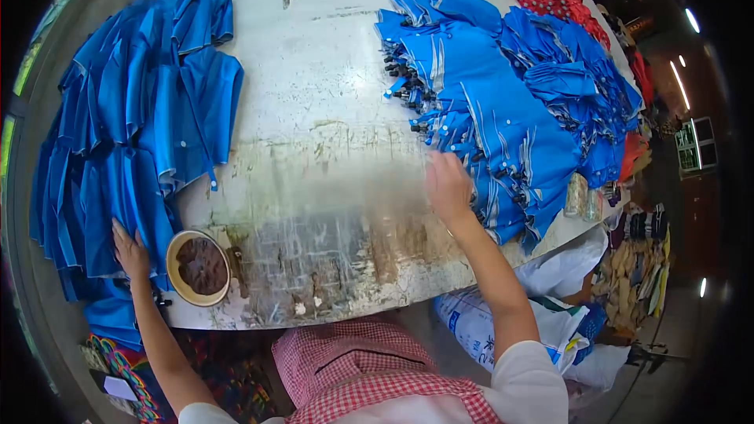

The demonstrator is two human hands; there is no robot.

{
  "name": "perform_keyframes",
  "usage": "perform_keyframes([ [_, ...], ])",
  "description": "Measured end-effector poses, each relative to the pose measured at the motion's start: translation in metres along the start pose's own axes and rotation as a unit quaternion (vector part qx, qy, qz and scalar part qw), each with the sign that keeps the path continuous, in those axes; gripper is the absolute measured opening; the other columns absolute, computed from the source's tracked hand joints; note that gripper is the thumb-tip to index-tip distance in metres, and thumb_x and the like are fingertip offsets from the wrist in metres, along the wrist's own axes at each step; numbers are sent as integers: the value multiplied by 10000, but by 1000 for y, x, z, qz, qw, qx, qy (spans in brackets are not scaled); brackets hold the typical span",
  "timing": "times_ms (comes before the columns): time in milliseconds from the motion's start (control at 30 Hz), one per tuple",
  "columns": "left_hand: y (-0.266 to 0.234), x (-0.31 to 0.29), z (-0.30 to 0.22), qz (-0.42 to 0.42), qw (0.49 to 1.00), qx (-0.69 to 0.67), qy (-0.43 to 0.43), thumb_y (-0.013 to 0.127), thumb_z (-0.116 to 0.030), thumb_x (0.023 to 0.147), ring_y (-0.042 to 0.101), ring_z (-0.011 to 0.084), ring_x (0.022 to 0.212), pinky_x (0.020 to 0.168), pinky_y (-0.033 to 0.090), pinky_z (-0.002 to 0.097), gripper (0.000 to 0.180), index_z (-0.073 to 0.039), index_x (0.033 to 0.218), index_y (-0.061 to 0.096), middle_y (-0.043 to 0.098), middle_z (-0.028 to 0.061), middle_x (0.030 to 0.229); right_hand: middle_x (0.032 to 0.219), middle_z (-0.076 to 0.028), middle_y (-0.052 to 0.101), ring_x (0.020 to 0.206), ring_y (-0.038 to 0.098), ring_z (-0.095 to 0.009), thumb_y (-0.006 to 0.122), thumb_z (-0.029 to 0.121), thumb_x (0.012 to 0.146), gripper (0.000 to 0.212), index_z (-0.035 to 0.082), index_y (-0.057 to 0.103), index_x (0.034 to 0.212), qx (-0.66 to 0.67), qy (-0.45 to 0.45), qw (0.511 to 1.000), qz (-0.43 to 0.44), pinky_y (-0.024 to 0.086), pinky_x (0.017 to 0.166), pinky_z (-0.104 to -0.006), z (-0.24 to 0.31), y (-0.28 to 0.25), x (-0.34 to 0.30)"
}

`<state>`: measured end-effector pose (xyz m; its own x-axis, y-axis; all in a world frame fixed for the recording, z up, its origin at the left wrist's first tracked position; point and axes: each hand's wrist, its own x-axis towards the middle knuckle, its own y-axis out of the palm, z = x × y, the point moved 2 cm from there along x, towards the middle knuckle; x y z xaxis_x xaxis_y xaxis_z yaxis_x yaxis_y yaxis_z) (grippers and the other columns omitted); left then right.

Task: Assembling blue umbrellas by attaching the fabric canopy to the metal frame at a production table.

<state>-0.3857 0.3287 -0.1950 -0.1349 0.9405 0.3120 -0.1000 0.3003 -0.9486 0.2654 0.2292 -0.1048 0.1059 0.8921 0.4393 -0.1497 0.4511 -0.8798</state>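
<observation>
On the left side of the table lies a thick stack of blue umbrellas [118, 110], their folded cloth overlapping. My left hand [130, 251] rests on the lower part of this stack, fingers stretched out over the cloth. A second heap of blue umbrellas [503, 126] fills the right side, with black ends [408, 88] and small blue straps along its left edge. Beside that edge is my right hand [450, 187], its fingers drawn together and slightly blurred. Whatever they may hold is too small or hidden to make out.
A round bowl [174, 261] with dark brown contents stands by the table's front edge, close to my left hand. Two small jars [583, 200] are at the right edge. Red dotted cloth [550, 1] lies far right; white sacks [479, 330] sit below the table [314, 71].
</observation>
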Motion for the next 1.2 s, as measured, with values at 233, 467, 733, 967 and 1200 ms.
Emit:
perform_keyframes([
  [233, -45, -10, -30, 35, 999, 14, -17, 528, -205, 848, 350, 350, 1232, 975, 303, 461, 619, -121, 1382, 225, 354, 192, 1342, 729, -88, 528, 679, 534, -249, 573, 138, 725, 59, 94, 561, 688, -272, -135, 941, 149, 394, 594, -380, -59, 75, 80],
  [467, -205, -98, -174, 27, 749, -658, -71, 538, -188, 875, 529, 170, 1000, 853, 432, 310, 309, -20, 1133, 520, 539, 82, 1114, 611, 3, 524, 503, 443, -60, 626, 88, 780, 68, 29, 600, 755, 224, 71, 933, -274, 336, 442, -221, 6, -198, 95],
  [733, -223, -152, -392, 199, 147, -942, -225, 470, -439, 875, 470, 311, 1123, 923, 411, 467, 536, -40, 1227, 415, 475, 181, 1229, 611, -61, 544, 496, 542, -203, 633, 55, 717, 82, 80, 569, 762, 347, -244, 902, -78, 414, 445, -295, 93, -263, -118],
  [967, -385, -186, -382, -25, 629, -776, 51, 546, -273, 866, 497, 226, 1066, 897, 407, 367, 506, -24, 1271, 372, 460, 122, 1235, 603, -31, 551, 406, 474, -124, 603, 55, 751, 296, 51, 554, 1042, 269, -50, 960, -56, 341, 372, -246, 33, -278, -202],
  [1200, -364, -320, -391, 69, 457, -875, -146, 523, -175, 840, 533, 130, 868, 757, 399, 249, 245, -12, 1015, 574, 577, 68, 953, 535, 42, 297, 313, 233, -38, 359, 155, 936, 386, 46, 342, 1306, 922, 242, 216, 209, 193, 286, -203, 88, -256, -240],
])
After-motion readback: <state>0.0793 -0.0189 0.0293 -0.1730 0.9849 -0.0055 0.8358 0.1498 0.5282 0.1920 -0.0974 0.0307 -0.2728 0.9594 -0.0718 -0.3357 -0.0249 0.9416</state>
